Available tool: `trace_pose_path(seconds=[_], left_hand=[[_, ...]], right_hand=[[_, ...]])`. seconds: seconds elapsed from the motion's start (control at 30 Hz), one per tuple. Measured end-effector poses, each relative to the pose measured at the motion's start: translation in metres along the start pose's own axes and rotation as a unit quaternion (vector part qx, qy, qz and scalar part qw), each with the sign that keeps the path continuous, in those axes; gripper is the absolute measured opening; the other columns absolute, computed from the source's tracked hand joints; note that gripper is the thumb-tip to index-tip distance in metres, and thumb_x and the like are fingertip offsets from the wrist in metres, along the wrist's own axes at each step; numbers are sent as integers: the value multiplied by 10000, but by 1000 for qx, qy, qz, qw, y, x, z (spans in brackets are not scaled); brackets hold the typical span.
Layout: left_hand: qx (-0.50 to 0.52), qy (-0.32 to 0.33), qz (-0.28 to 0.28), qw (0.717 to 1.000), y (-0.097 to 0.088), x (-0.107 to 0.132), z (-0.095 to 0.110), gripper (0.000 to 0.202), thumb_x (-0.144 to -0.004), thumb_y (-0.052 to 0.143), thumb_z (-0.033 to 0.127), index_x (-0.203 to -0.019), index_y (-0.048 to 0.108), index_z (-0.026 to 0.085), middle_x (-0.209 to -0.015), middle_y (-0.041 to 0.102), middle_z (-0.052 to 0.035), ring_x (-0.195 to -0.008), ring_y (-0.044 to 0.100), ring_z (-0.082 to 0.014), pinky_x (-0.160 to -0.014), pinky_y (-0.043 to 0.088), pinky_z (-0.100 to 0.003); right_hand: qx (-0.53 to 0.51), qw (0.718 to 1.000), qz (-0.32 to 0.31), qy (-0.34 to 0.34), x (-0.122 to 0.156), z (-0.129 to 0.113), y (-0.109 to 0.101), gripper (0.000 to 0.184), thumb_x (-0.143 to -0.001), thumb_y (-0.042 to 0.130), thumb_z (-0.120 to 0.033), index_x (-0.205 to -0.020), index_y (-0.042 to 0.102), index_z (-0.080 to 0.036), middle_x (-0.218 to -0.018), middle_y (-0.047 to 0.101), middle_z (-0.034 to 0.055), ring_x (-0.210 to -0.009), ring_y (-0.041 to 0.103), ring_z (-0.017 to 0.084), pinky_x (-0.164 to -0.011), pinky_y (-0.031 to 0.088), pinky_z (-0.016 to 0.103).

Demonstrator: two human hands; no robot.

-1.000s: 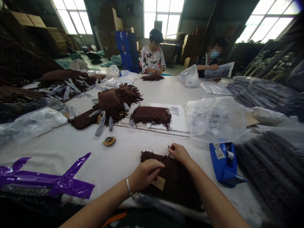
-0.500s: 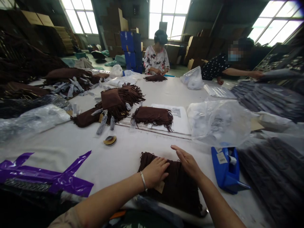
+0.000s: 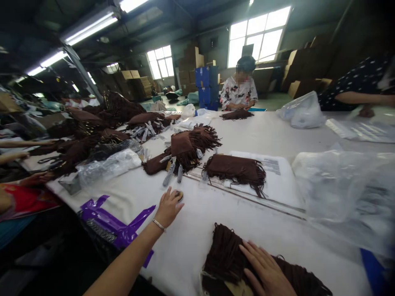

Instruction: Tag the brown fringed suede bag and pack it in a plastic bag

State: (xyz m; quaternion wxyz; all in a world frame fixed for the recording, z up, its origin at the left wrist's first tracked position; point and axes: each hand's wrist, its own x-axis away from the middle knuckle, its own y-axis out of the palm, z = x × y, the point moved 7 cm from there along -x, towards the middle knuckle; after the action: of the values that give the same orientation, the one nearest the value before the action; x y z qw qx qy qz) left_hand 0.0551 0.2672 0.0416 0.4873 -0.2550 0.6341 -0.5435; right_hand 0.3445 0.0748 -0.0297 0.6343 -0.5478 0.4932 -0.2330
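Counted: 1 dark brown fringed item (image 3: 224,250) at bottom of view, under right hand (image 3: 268,268); 1 small round piece (image 3: 179,196) by left hand (image 3: 166,209); 1 folded fringed bundle (image 3: 231,166) farther off. Dark, dense strands, partly out of frame. Right: fingers extended flat, unclosed. Left: fingers spread, unclosed; contact, can't tell. Bare white tabletop (image 3: 182,236) between; purple tape (image 3: 123,232) along left edge.

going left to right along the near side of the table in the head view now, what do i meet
Purple tape → left hand, beside a small round object → dark brown fringed piece with the right hand on it → blue object, only partly in view.
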Motion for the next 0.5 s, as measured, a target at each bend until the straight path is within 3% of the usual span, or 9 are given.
trace_pose_path(seconds=[0.07,0.13,0.27,0.33,0.4,0.5], left_hand=[[-51,-9,-31,998,22,0,-18,389,-837,588,359,-1168,581,155,-1366,453,-130,-1353,241,-348,-1057,304,-560],[-78,1,-42,996,30,-1,-22,366,-838,578,393,-1129,606,173,-1372,449,-123,-1364,217,-340,-1068,284,-559],[-105,6,-7,994,9,-21,-2,245,-823,586,379,-901,669,162,-1310,502,-152,-1356,220,-370,-1042,294,-579],[-79,47,30,995,-5,-43,28,262,-853,544,327,-1015,638,143,-1306,504,-153,-1354,247,-332,-1059,310,-525],[-24,124,49,991,-7,-71,74,337,-892,473,270,-1195,543,141,-1334,487,-117,-1358,260,-259,-1089,307,-440],[43,225,18,973,21,-124,146,440,-898,454,221,-1332,413,161,-1391,435,-73,-1367,240,-213,-1112,281,-385]], right_hand=[[15,1000,8,-6,-3,-1,-4,548,-913,465,-384,-1415,302,-235,-1381,405,25,-1215,461,243,-899,538,418],[25,1000,11,-6,-5,-2,-9,536,-911,469,-377,-1405,324,-228,-1379,407,21,-1213,464,233,-902,536,401],[53,998,29,-27,-9,-5,-13,526,-885,501,-349,-1376,380,-204,-1355,441,21,-1182,499,225,-887,542,363],[73,995,47,-42,-9,-3,-11,527,-875,512,-351,-1363,400,-190,-1332,471,25,-1157,523,220,-872,546,338],[88,992,66,-60,-8,1,-6,528,-881,509,-380,-1358,409,-178,-1310,498,31,-1132,545,210,-856,549,306],[95,988,93,-84,-6,6,4,492,-916,474,-405,-1353,417,-186,-1271,539,22,-1095,571,184,-839,544,253]])
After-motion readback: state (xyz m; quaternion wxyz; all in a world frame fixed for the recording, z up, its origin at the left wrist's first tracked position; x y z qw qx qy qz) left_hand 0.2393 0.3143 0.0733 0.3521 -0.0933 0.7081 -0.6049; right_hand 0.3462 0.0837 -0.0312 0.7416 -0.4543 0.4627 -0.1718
